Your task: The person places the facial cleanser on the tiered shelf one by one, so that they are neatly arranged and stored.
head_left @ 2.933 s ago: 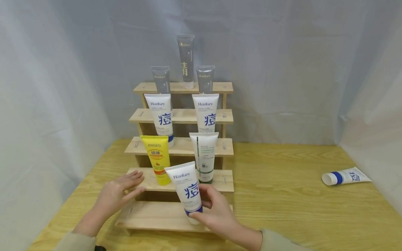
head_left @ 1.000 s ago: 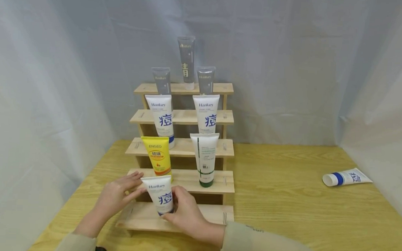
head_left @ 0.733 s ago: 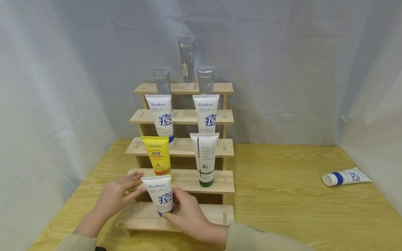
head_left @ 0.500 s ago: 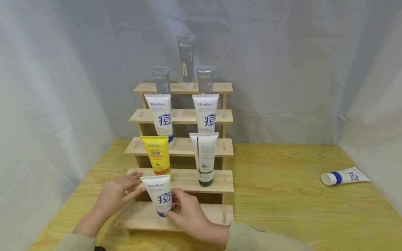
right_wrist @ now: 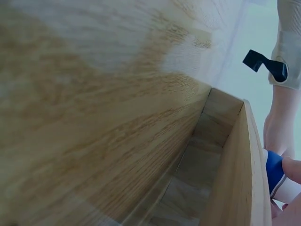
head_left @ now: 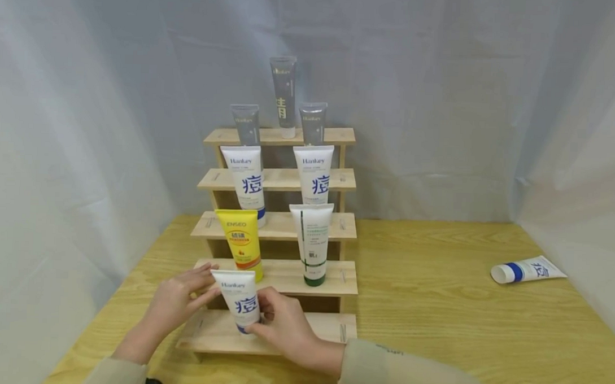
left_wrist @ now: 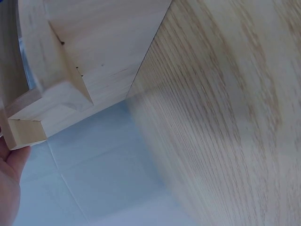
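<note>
My right hand (head_left: 287, 330) grips a white squeeze tube (head_left: 236, 297) with blue print near its capped lower end. This tube stands cap down over the left half of the lowest step, leaning slightly. In the right wrist view the thumb lies by the tube's blue band (right_wrist: 274, 172). My left hand (head_left: 174, 300) rests at the left end of the wooden tiered stand (head_left: 328, 328), its fingers extended over the second step. The left wrist view shows its fingertips at a wooden corner (left_wrist: 30, 134). Directly behind the held tube is a yellow tube (head_left: 242, 243).
A white-and-green tube (head_left: 313, 246) stands on the second step's right. Higher up are two white-and-blue tubes (head_left: 244, 181) and several grey tubes (head_left: 285, 95). Another white-and-blue tube (head_left: 528, 270) lies on the table (head_left: 435, 321) at right. Pale sheeting (head_left: 417, 105) surrounds the table.
The right hand has carried the white tube leftward along the lowest step, with a small further shift left since half a second ago. The left hand has stayed in place.
</note>
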A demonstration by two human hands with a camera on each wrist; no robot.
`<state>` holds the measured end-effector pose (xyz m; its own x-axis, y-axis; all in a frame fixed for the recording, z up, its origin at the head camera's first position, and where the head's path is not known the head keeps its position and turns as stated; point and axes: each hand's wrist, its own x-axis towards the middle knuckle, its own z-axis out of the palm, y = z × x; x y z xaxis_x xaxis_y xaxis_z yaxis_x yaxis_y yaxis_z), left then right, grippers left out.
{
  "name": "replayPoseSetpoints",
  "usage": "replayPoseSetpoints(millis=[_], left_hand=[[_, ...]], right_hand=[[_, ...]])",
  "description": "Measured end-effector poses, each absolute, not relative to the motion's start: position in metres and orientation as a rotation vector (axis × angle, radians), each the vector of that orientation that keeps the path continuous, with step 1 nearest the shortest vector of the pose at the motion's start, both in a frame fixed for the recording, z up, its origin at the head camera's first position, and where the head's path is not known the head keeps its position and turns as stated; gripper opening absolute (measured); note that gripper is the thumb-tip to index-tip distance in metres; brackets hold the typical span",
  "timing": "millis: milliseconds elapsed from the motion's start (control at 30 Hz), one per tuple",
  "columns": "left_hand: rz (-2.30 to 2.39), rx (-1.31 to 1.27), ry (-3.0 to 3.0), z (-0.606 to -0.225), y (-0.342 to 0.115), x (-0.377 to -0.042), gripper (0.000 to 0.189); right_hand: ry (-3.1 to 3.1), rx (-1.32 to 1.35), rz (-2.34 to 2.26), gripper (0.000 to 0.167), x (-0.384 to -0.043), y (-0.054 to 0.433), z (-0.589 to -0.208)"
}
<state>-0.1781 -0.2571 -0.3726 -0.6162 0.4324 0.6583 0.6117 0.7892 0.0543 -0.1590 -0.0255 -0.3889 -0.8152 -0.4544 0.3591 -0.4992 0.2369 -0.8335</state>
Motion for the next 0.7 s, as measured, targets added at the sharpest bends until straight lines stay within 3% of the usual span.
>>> replayPoseSetpoints(millis=[267,700], left_hand=[[-0.358,-0.76,-2.332,-0.374,-0.257,-0.178,0.031],[-0.366,-0.756,-2.332,-0.373,-0.256,-0.178,0.033]], right_hand=[[-2.394,1.022,1.744,0.047,-0.156,-0.013,-0.387],[-2.238,1.075,1.286,0.047,-0.143,0.043,-0.374]])
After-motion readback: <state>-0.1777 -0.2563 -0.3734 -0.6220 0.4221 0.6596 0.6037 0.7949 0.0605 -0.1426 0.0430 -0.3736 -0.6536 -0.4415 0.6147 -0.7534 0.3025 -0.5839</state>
